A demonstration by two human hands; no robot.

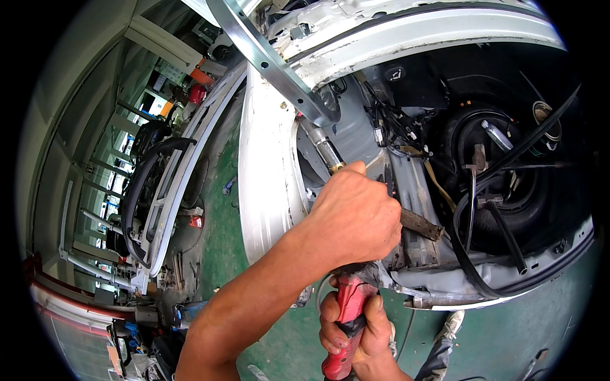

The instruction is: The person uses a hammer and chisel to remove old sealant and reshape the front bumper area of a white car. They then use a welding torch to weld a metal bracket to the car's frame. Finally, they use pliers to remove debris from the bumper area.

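Observation:
My left hand (356, 216) is closed around the lower end of a silver cylindrical tool with a brass-coloured fitting (321, 143), whose top meets a bent steel bar (273, 70) against the white car body (264, 178). Just below, my right hand (356, 336) grips a red-and-black handle (352, 292); the dark head of that tool is partly hidden by my left hand. A rusty bar (422, 225) sticks out to the right of my left fist. Wiring (394, 120) lies inside the car's opened rear compartment.
The dark spare-wheel well (540, 190) at right holds hammers (476, 159), a small tube and black rubber strips. A trouser leg and shoe (451, 327) show below. On the left, car panels and bumpers (159, 171) stand along the green floor (222, 222), with scattered tools and parts.

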